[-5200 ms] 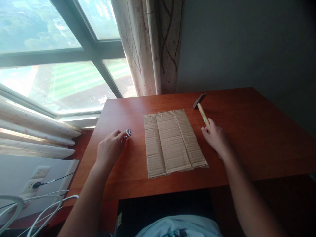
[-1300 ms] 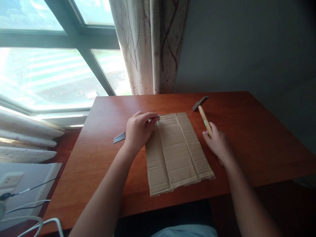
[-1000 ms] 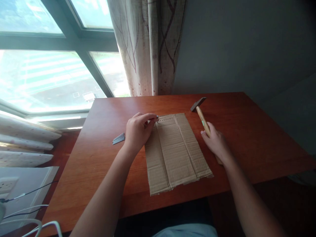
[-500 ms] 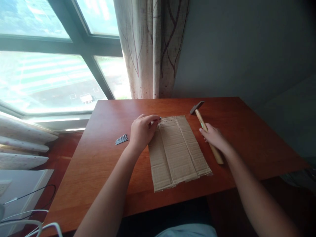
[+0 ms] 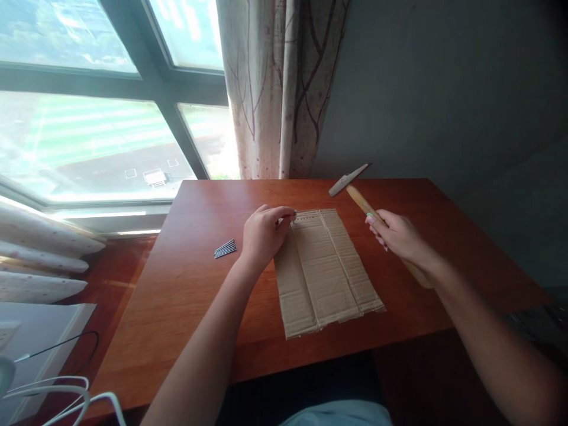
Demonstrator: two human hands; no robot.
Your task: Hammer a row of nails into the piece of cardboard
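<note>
From the head camera I see my left hand (image 5: pixel 264 236) near the far left corner of the flat brown corrugated cardboard sheet (image 5: pixel 326 266), thumb and forefinger pinching a small grey nail (image 5: pixel 292 215) against it. My right hand (image 5: pixel 397 236) is wrapped around the wooden-handled hammer (image 5: pixel 359 200), whose steel head is tilted up near the far edge of the red-brown wooden desk (image 5: pixel 199 284). A bundle of loose grey nails (image 5: pixel 225 249) lies towards the desk's left edge, just beside my left hand.
</note>
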